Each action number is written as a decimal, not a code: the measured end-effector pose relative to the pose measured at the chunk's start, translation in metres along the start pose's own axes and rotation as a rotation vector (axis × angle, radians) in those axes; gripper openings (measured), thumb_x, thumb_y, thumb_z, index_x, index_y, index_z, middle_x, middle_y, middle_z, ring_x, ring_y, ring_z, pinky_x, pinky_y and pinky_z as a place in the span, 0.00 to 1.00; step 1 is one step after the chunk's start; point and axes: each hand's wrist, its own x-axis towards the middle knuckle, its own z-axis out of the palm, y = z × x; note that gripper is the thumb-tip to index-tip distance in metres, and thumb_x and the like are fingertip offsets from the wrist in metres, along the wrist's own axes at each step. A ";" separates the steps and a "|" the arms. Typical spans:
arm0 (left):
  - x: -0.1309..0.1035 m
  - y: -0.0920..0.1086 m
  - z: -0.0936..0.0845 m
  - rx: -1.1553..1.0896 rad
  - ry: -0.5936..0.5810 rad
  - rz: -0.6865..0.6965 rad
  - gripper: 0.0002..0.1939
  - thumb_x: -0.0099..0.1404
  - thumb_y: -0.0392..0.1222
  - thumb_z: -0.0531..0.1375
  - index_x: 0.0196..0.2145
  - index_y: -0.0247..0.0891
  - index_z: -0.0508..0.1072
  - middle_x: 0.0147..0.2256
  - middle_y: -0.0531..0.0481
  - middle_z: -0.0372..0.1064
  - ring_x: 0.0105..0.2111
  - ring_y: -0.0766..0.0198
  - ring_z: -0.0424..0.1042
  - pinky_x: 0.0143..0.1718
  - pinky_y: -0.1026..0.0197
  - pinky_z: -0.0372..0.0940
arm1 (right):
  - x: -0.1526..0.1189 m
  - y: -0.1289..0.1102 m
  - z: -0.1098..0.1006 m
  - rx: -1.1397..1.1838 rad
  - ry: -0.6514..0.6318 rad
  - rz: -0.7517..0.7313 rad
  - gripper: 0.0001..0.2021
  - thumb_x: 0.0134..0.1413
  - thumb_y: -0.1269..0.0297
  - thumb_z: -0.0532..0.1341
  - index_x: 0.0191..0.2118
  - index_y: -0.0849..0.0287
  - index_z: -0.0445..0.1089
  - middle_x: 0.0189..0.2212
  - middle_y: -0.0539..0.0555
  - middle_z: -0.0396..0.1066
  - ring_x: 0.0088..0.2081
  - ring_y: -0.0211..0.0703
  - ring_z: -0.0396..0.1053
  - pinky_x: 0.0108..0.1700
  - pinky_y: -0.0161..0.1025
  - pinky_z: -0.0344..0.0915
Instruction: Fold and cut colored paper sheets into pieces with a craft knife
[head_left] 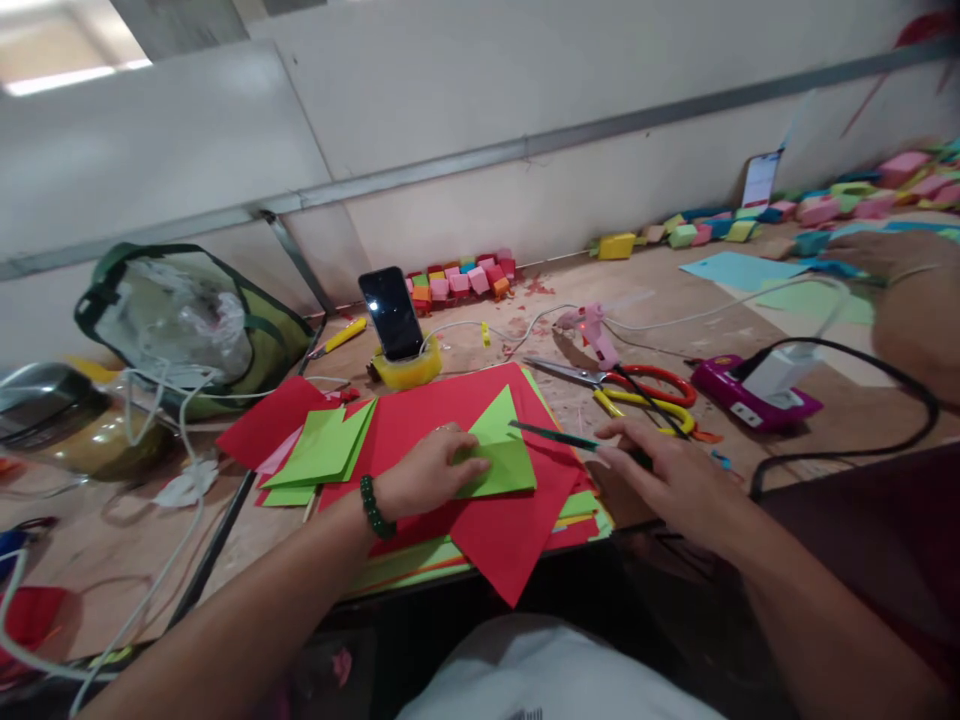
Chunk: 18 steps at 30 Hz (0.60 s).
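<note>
Your wooden table (pixel 660 275) runs across the whole view, with a green-trimmed bag (pixel 195 320) sitting at its far left. In front of you lies a spread of red paper sheets (pixel 480 520), and a loose stack of green sheets (pixel 322 450) rests on its left part. On the red sheets sits the folded green paper (pixel 499 455), its point aimed away from you. Your left hand (pixel 424 470) lies flat on that paper's left edge, pressing it down, fingers loose rather than clenched. Your right hand (pixel 667 480) rests open, palm down, just right of the paper, with its fingertips at a thin dark green stick (pixel 555 435). Beyond it lie red-handled scissors (pixel 622 380), then a pink glue gun (pixel 596 330), and a phone (pixel 391 312) stands propped in a yellow tape roll (pixel 409 370).
</note>
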 end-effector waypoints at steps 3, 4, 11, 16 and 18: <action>-0.002 -0.004 -0.003 -0.104 0.037 0.014 0.15 0.66 0.50 0.55 0.29 0.36 0.69 0.32 0.50 0.65 0.32 0.62 0.64 0.37 0.60 0.61 | 0.002 -0.008 -0.002 0.021 -0.132 -0.081 0.12 0.60 0.51 0.55 0.38 0.53 0.70 0.31 0.50 0.75 0.32 0.44 0.72 0.34 0.39 0.64; -0.002 -0.004 -0.004 -0.125 0.042 0.012 0.15 0.65 0.50 0.55 0.29 0.36 0.69 0.31 0.50 0.65 0.32 0.63 0.64 0.36 0.60 0.61 | 0.002 -0.008 -0.003 0.038 -0.164 -0.110 0.12 0.60 0.52 0.55 0.37 0.53 0.70 0.31 0.50 0.75 0.33 0.44 0.71 0.34 0.39 0.64; -0.003 0.014 0.003 0.002 0.006 0.031 0.15 0.66 0.49 0.56 0.28 0.36 0.70 0.32 0.48 0.66 0.33 0.60 0.65 0.39 0.57 0.62 | -0.017 0.014 -0.010 0.089 -0.179 -0.092 0.13 0.60 0.52 0.56 0.38 0.54 0.71 0.34 0.52 0.75 0.36 0.45 0.72 0.38 0.39 0.65; -0.008 0.018 0.006 0.205 0.100 0.091 0.26 0.65 0.49 0.59 0.58 0.37 0.65 0.53 0.38 0.64 0.53 0.47 0.63 0.54 0.45 0.58 | -0.035 0.018 -0.009 0.110 -0.101 -0.053 0.13 0.61 0.52 0.55 0.39 0.55 0.72 0.35 0.54 0.76 0.37 0.47 0.73 0.39 0.41 0.67; -0.007 0.014 0.003 0.257 0.071 0.170 0.30 0.69 0.49 0.54 0.65 0.38 0.55 0.62 0.36 0.55 0.60 0.46 0.56 0.60 0.42 0.52 | -0.037 0.014 -0.007 0.106 -0.092 -0.062 0.13 0.61 0.53 0.55 0.39 0.54 0.72 0.35 0.53 0.76 0.37 0.46 0.73 0.39 0.41 0.68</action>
